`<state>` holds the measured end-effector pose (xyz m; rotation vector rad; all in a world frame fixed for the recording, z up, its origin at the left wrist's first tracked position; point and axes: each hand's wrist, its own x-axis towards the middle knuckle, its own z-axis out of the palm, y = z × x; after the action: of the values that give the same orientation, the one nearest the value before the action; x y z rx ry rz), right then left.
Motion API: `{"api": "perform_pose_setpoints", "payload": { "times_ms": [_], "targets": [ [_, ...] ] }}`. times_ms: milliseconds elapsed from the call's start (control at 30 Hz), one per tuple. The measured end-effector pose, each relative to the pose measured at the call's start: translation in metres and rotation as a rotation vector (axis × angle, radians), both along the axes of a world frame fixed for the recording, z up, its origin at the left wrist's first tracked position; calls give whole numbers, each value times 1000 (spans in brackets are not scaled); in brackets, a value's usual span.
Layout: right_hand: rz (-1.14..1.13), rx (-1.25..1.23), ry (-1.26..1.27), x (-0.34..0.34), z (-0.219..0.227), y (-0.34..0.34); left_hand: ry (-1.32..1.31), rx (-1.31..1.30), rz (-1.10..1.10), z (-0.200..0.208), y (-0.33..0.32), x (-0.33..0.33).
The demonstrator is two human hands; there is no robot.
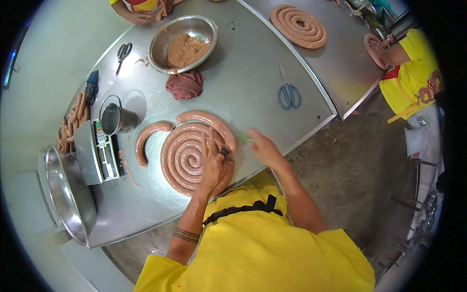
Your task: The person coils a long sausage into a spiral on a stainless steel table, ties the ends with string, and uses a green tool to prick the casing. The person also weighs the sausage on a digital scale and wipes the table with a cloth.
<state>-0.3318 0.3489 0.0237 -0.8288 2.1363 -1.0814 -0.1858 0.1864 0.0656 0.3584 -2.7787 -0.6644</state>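
A large spiral coil of raw sausage [181, 158] lies on the steel table in front of me. My left hand [214, 160] rests flat on the coil's right side, its fingers stretched out and a dark ring on one of them. Just right of the coil, my right hand [263, 148] is closed on a slim green thing [244, 137] pointing toward the sausage; its exact kind is unclear. Thin pale strands run near my left fingers. A short curved sausage piece [145, 142] sits left of the coil, joined near its top by a twisted casing.
Scissors [289, 96], a steel bowl of minced meat [154, 57], a reddish cloth [185, 85] and a second pair of scissors [122, 54] lie farther back. At left are a metal pail [127, 120], scale [106, 152] and large bowl [73, 204]. Co-workers stand at the far side and right.
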Motion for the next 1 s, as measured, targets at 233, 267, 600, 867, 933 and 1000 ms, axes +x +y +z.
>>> {"api": "perform_pose_setpoints", "payload": {
  "times_ms": [233,267,600,867,933,1000],
  "targets": [
    [275,-370,-335,5,103,-44,22,1379,284,-19,-4,6],
    [185,-424,-429,10,105,-33,39,1574,299,-25,0,6],
    [58,-210,500,27,104,20,-87,709,167,-64,34,-15],
    [-950,-615,-663,-68,100,199,-234,413,250,-67,30,-13],
    [-1073,-630,-595,-66,55,267,-180,480,272,-64,21,-11],
    [-1241,-816,-330,-75,30,333,-218,431,338,-60,9,-8]
  ]
}}
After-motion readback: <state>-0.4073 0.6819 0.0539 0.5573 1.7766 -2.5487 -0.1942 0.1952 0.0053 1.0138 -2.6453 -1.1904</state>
